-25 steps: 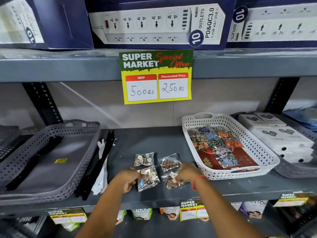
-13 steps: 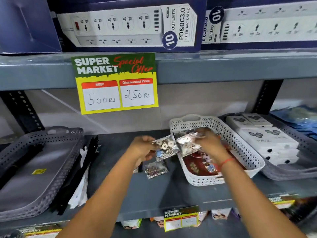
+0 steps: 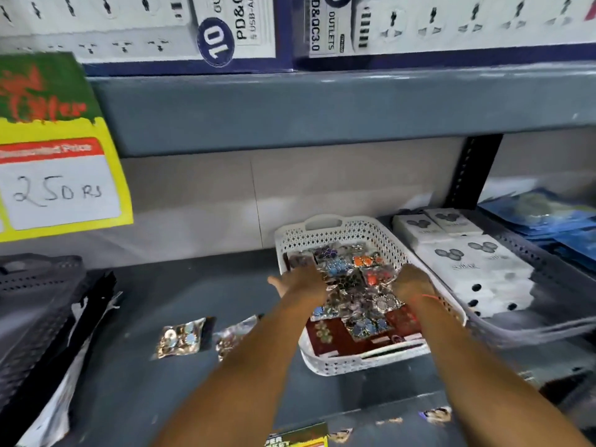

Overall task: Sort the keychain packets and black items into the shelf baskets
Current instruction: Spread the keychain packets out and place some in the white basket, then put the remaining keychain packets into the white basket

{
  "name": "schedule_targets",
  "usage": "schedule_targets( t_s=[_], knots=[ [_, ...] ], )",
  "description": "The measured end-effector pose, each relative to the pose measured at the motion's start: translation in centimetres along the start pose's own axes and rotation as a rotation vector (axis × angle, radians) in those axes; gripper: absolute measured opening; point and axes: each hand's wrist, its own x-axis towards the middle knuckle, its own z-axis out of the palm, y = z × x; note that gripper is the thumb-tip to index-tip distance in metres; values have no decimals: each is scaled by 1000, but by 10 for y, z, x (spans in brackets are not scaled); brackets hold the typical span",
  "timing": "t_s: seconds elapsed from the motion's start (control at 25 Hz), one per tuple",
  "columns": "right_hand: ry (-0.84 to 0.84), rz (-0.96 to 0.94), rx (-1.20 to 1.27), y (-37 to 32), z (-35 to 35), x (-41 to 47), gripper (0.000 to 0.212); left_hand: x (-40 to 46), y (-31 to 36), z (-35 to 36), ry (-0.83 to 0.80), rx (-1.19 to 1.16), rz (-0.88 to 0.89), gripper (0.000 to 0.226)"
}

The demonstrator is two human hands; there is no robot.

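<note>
Both hands are seen palm-down inside a white perforated basket (image 3: 335, 235) at centre right, the left hand (image 3: 304, 280) and right hand (image 3: 412, 282) pressed on shiny clear keychain packets (image 3: 358, 285); whether anything is gripped cannot be told. Two more packets (image 3: 182, 337) lie on the grey shelf (image 3: 193, 285) at lower left centre.

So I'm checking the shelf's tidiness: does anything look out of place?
Yes. Two clear keychain packets lie loose on the grey shelf, left of the white perforated basket. Black items spill beside the grey basket.
</note>
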Motion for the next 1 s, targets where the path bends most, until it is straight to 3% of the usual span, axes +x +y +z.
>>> schedule_targets(
  t_s=[0.16,0.24,0.36,0.4,0.48,0.56,0.6,0.76,0.88,0.96,1.0],
  knots=[
    [98,-15,-203,-15,0,-6,41,-8,0,-2,95,343,111,46],
    [234,-80,-229,-29,-5,-13,42,-9,-12,-15,205,296,156,46],
    [420,-396,104,-71,4,-35,31,-12,-63,-41,304,35,-10,39],
    [366,-482,240,-91,10,-51,28,-9,-90,-47,290,-61,-99,39],
    [46,-571,446,-127,34,-89,20,-5,-147,-44,190,-185,-276,43],
    [-263,-568,296,-152,75,-113,21,-14,-188,-28,53,-136,-343,48],
    [-327,-524,169,-157,96,-116,28,-19,-201,-17,1,-107,-340,46],
    [-290,-297,-40,-156,133,-106,45,-37,-212,-5,36,-227,-388,41],
    [-380,-213,79,-158,130,-107,40,-30,-223,-3,16,-455,-373,39],
    [-373,-238,143,-159,121,-113,32,-34,-231,-9,25,-659,-377,13],
    [-366,-255,163,-161,114,-114,28,-44,-233,-17,25,-776,-361,13]
  ],
)
